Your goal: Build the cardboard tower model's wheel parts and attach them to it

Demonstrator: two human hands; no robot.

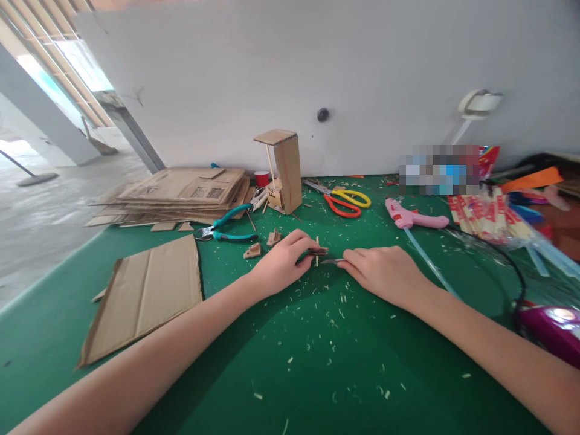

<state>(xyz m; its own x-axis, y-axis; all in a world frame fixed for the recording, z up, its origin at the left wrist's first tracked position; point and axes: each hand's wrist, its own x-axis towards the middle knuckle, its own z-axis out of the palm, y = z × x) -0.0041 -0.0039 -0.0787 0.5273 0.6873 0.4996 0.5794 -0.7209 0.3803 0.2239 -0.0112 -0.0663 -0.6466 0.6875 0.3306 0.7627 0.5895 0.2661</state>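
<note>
My left hand (pixel 281 261) rests on the green table (pixel 317 362) with its fingers pinched round a small piece of cardboard and thin wood stick (pixel 318 251). My right hand (pixel 383 272) lies just right of it, fingers closed on a thin metal blade or tool (pixel 332 261) whose tip touches that small piece. Small cardboard bits (pixel 252 250) lie just left of my left hand. A tall cardboard model (pixel 283 170) stands upright behind the hands.
Teal pliers (pixel 226 226), a stack of cardboard sheets (pixel 181 194), a loose cardboard sheet (pixel 145 296), yellow-and-red scissors (pixel 344 200), a pink glue gun (pixel 412 217), a bag of wooden sticks (pixel 484 217), a black cable (pixel 512 266) and a purple device (pixel 550 326) surround the hands. Wood shavings litter the table.
</note>
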